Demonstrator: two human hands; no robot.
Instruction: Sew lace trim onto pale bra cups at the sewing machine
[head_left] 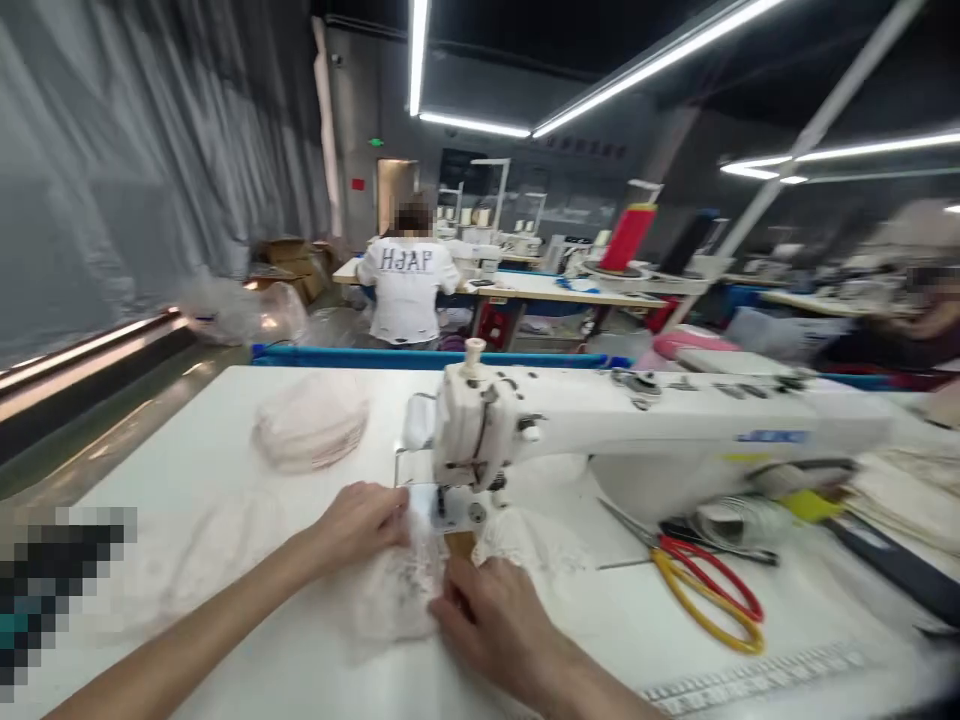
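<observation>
One pixelated patch (52, 600) blots out the left edge of my view, and I can't make out what it covers. Beside it, pale cloth (217, 550) lies on the white table (247, 390), so washed out that I lose its outline, and beyond that a pile (311, 425) of pale pieces is blurred at the edges. Next comes the left hand (367, 525), its fingers bunched together at the lace (397, 590), just beside the machine's needle area; motion blur hides the fingertips, so I cannot tell whether they pinch the lace. That lace lies on the table between the two hands, its far end running up to the machine (480, 430), and I can't make out the needle. Farther back sits a co-worker (409, 285) in a white top, back to me, head pixelated. Near the machine's foot I see a brown piece (460, 545), partly hidden by the right hand (495, 620). That hand's fingers are curled in at the right edge of the lace; its own knuckles block my line, so I cannot tell if it grips anything. More white lace (525, 540) lies just beyond it. Rightward, the scissors (705, 595) show red and yellow handles, and a ruler (757, 680) smears along the table. At the right edge, a second person (900, 320) is dark and partly cut off.
</observation>
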